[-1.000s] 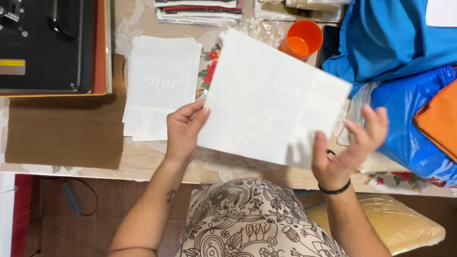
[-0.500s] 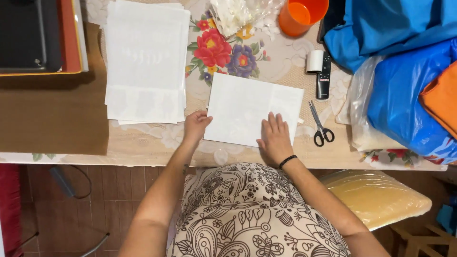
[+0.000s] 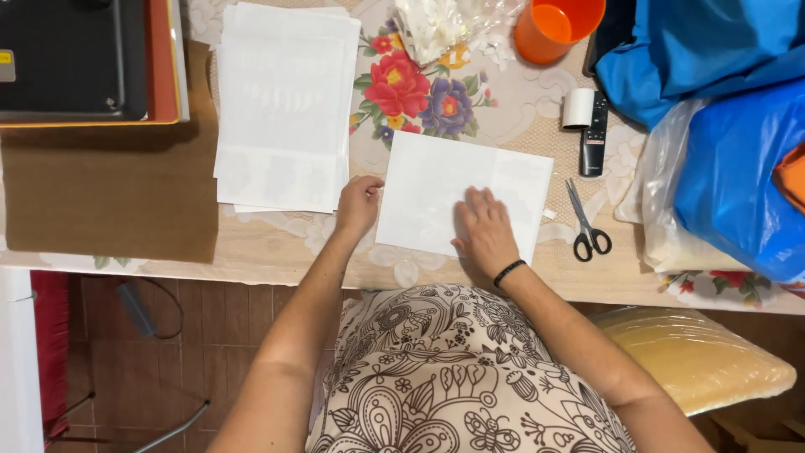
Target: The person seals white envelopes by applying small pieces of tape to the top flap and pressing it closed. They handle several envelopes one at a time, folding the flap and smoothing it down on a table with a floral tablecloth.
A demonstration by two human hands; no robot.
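Pressing white sheet flat on tabletop: my right hand fingers spread on it, left hand fingers curled at its 9 o'clock edge. Scissors at 3 o'clock.

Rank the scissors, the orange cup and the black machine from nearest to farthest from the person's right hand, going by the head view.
From the right hand, flat on the white sheet:
1. Scissors, just to its right on the table.
2. Orange cup, up at the far edge, slightly right.
3. Black machine, far off in the top left corner.
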